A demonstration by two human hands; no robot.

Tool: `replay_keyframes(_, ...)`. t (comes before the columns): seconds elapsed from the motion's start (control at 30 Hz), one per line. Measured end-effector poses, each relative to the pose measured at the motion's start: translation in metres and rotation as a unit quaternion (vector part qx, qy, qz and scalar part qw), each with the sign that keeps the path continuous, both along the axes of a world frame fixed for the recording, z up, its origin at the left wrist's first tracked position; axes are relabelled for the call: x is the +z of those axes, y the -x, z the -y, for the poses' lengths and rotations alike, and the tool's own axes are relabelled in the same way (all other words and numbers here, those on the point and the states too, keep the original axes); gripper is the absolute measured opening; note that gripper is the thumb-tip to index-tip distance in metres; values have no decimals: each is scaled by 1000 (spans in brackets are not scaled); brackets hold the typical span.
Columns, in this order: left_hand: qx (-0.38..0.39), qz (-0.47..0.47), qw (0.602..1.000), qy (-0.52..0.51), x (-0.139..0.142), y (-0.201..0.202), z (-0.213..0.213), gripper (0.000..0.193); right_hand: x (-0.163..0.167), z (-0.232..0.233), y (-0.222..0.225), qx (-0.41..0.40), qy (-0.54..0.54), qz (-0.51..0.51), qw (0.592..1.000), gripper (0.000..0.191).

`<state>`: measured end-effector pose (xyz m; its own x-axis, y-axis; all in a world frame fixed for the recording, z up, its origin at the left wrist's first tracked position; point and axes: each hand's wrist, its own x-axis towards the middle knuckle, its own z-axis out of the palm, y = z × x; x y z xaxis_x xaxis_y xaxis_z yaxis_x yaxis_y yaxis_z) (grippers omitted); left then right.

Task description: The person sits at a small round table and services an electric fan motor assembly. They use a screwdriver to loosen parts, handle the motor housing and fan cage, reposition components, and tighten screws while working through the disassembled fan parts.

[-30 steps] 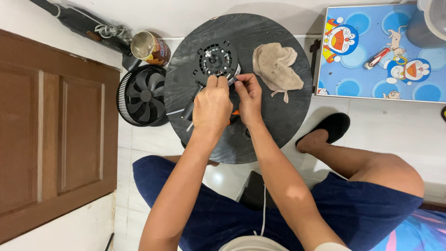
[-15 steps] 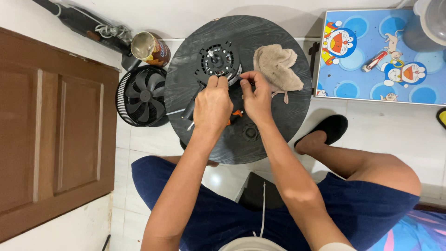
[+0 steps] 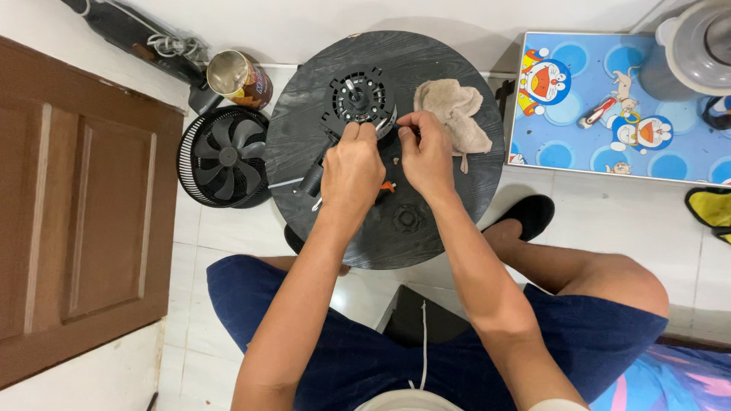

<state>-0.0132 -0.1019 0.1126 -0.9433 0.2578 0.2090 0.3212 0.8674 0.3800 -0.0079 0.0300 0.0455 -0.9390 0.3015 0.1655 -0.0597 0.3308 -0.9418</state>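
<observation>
Black plastic fan motor housing [image 3: 359, 99] sits on round dark table [image 3: 449, 205], far side. Left hand [image 3: 350, 169] and right hand [image 3: 426, 152] both pinch narrow at its near edge; what the fingers hold, cannot tell. Beige rag [image 3: 457, 110] just right.

Left hand [image 3: 352, 169] and right hand [image 3: 426, 156] pinched at near edge of round black fan motor housing [image 3: 359, 99], far part of round dark wood-grain table [image 3: 457, 190]. Crumpled beige cloth [image 3: 454, 110] just right of housing. Black fan grille [image 3: 222, 157] off table's left edge.
</observation>
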Motion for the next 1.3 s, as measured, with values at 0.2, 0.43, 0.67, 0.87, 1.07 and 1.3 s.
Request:
replay_keyframes(0.2, 1, 0, 1000, -20, 5, 3, 1, 4, 4, -1, 2, -6, -36, -19, 999, 7)
replay_keyframes(0.43, 4, -69, 993, -97, 27, 5, 23, 9, 24, -6, -5, -20, -205, -62, 977, 10)
replay_keyframes(0.67, 69, 12, 980, -188, 38, 45, 43, 39, 13, -22, -10, 11, -127, 5, 992, 21)
replay_keyframes(0.87, 51, 55, 989, -127, 21, 80, 18, 31, -34, -14, 14, 79, 127, 63, 987, 43)
replay_keyframes(1.07, 39, 43, 990, -130, 11, 85, 12, 17, -33, 9, 0, 54, 137, 79, 986, 51)
replay_keyframes(1.3, 9, 68, 990, -125, 19, 82, 35, 12, -21, 43, -34, 108, 92, 70, 987, 47)
